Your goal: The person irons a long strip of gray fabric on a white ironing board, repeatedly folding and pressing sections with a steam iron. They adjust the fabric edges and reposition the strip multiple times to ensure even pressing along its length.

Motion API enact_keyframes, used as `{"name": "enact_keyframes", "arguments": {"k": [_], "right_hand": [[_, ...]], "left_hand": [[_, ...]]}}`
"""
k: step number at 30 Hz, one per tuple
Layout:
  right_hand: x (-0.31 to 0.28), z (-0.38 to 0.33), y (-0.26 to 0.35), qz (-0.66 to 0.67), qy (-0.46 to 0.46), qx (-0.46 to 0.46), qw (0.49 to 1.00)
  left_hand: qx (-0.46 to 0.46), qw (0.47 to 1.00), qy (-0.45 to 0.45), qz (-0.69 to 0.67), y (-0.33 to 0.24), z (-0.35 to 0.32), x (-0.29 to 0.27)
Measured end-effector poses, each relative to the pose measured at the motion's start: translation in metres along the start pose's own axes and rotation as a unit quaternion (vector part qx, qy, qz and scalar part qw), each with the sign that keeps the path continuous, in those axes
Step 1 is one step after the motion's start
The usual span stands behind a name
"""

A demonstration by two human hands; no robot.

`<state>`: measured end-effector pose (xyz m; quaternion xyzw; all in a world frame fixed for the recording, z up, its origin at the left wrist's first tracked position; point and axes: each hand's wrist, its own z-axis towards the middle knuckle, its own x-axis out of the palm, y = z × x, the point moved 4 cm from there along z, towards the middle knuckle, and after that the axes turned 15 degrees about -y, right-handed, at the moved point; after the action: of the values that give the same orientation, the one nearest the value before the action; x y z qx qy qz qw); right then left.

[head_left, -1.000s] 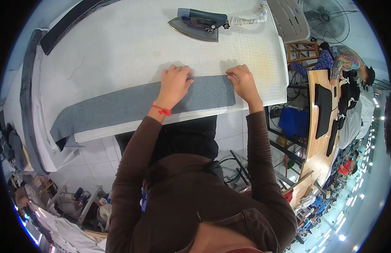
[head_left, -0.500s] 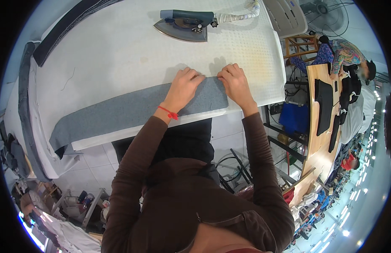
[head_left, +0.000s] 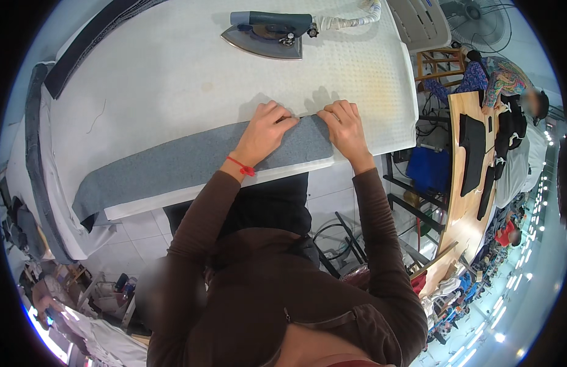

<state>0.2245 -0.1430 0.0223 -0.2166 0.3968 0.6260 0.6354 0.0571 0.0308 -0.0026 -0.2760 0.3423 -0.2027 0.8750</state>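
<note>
A long grey-blue fabric piece (head_left: 185,156) lies along the near edge of the white padded ironing table (head_left: 173,79), its left end drooping over the corner. My left hand (head_left: 268,129), with a red string at the wrist, pinches the fabric's far edge near its right end. A short way to the right, my right hand (head_left: 344,125) grips the same edge at the corner, thumb and fingers pressed together. Beyond both hands an iron (head_left: 268,35) rests on the table, its wrapped hose running off to the right.
Dark fabric strips (head_left: 90,49) are stacked at the table's far left, and a long dark piece (head_left: 41,159) hangs along its left edge. A loose thread (head_left: 98,116) lies on the cover. To the right, a person (head_left: 507,79) works at a wooden table (head_left: 458,205) with black pieces.
Both hands keep their pinch on the fabric's far edge. My right hand has shifted slightly right and the edge between the hands looks a little lifted or folded.
</note>
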Motion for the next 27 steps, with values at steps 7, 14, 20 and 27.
{"name": "enact_keyframes", "arguments": {"k": [7,14,20,27], "right_hand": [[-0.003,-0.005,0.007,-0.015,-0.015,-0.028,0.999],[-0.001,-0.017,0.018,-0.064,-0.015,0.008,0.998],[-0.011,-0.034,0.056,-0.173,0.057,0.105,0.978],[-0.004,-0.031,0.086,-0.232,0.137,0.201,0.942]], "left_hand": [[0.036,0.998,0.016,0.039,-0.005,-0.002,0.0],[0.104,0.969,0.047,0.217,-0.035,-0.007,-0.002],[0.062,0.95,0.073,0.296,-0.059,-0.026,0.012],[0.016,0.94,0.125,0.316,-0.067,-0.021,0.035]]}}
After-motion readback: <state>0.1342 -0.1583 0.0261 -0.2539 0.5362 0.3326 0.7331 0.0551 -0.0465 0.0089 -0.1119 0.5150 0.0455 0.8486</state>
